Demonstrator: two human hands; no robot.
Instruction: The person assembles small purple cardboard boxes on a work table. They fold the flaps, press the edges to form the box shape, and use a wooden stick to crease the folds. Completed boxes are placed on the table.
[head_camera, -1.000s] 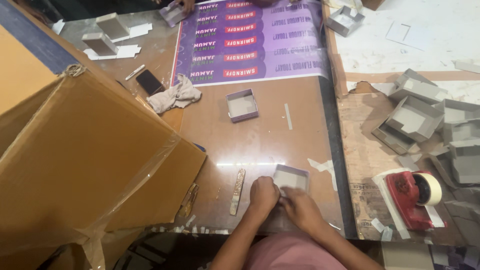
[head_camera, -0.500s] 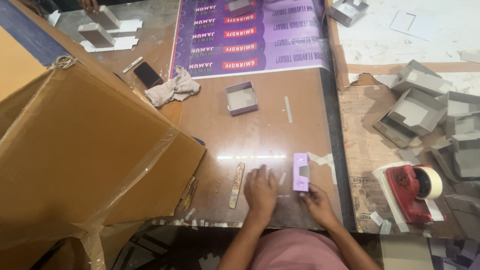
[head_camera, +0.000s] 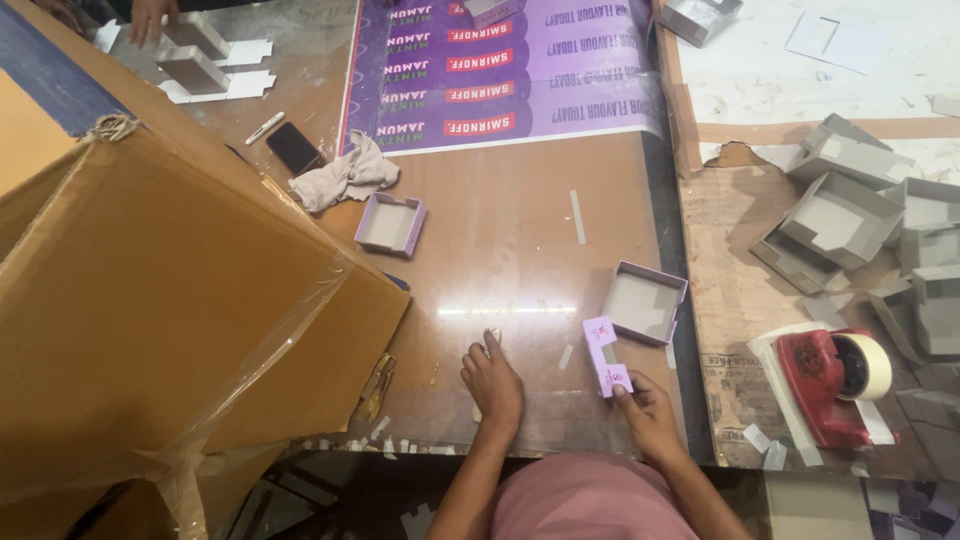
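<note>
Cardboard dominates the left — a big brown carton (head_camera: 170, 310) lying tilted over the table edge. Beside it the left hand (head_camera: 493, 385) rests flat and open on the glossy tabletop (head_camera: 520, 250), fingers spread, probably for steadying. Further right, the right hand (head_camera: 648, 410) pinches a small purple card piece (head_camera: 605, 358) by its lower end (held flat above the surface), just beside an open purple-edged tray (head_camera: 645, 300). A red tape dispenser (head_camera: 830, 385) sits at the far right.
</note>
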